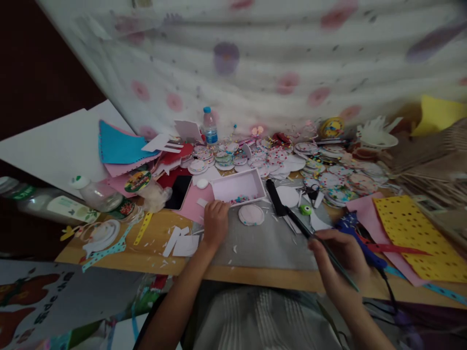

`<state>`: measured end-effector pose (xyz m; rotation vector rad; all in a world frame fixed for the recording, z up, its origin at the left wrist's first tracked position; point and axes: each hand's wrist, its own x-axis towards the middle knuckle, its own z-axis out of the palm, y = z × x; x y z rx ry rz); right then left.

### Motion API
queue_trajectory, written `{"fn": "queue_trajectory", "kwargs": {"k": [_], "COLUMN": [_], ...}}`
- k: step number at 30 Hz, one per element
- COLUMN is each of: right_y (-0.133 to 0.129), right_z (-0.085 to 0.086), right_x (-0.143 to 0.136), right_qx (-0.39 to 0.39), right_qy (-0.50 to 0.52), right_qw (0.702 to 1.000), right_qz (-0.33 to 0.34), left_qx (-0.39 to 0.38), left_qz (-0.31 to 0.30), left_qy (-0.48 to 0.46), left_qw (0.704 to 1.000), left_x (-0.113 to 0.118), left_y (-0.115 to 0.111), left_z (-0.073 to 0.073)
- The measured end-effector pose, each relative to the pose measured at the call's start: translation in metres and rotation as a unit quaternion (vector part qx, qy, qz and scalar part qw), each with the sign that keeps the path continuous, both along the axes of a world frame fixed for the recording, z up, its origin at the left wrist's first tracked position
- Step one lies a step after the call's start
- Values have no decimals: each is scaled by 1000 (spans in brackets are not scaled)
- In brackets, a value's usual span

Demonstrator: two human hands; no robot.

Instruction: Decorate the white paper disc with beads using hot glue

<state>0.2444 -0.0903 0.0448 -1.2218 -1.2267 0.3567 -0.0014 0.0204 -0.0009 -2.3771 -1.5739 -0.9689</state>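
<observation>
A shallow white box lies on the grey mat, with small coloured beads or confetti along its near wall. My left hand is closed at the box's near left corner, its fingers curled over the edge. In my right hand is a slim dark pen-like tool, its tip pointing left toward the box. A round white disc lies just in front of the box. Between the box and the tool's tip rests a thick black object; its kind is unclear.
Piles of decorated discs stretch across the back, with a water bottle behind them. At left are a phone and plastic jars. Red-bladed scissors, a blue tool and yellow dotted sheets lie at right.
</observation>
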Motion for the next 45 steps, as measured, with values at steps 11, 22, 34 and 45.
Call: {"fn": "queue_trajectory", "kwargs": {"k": [11, 22, 34, 45], "right_y": [47, 92, 102, 108], "right_z": [19, 18, 17, 15], "right_x": [6, 2, -6, -7], "right_qx": [-51, -56, -117, -94], "right_qy": [-91, -191, -146, -184], "right_qw": [991, 968, 961, 959], "right_qz": [87, 154, 203, 195], "left_qx": [24, 8, -4, -9], "left_qz": [-7, -13, -38, -42], "left_qy": [-32, -68, -81, -78], "left_qw": [999, 998, 996, 996], "left_x": [1, 1, 0, 1], "left_y": [-2, -3, -6, -6], "left_z": [-3, -8, -5, -3]}}
